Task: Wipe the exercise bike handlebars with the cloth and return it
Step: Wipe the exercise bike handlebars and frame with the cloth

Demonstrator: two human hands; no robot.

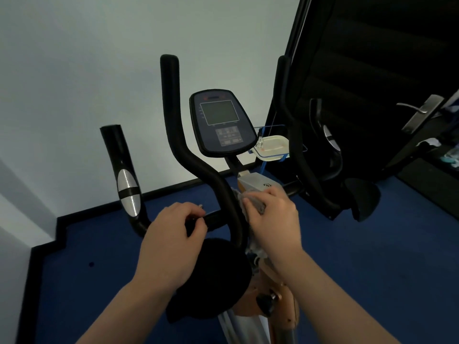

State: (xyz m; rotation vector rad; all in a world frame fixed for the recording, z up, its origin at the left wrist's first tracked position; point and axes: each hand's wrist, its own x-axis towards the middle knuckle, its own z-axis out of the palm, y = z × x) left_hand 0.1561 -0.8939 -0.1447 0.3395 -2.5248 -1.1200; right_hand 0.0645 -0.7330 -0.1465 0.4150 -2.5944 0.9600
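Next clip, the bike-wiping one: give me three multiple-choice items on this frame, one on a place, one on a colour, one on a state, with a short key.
1. Where is the cloth?
A. under the right hand at the middle of the handlebars
B. draped over the console
C. on the floor

2. What colour is the floor?
A. grey
B. blue
C. red

3. What state is the console screen in?
A. showing bright digits
B. cracked
C. blank

Key: 1 A, the pale cloth shows beneath the right hand's fingers by the central bar. 2 B, the carpet around the bike is deep blue. 3 C, no readout is visible on the screen.
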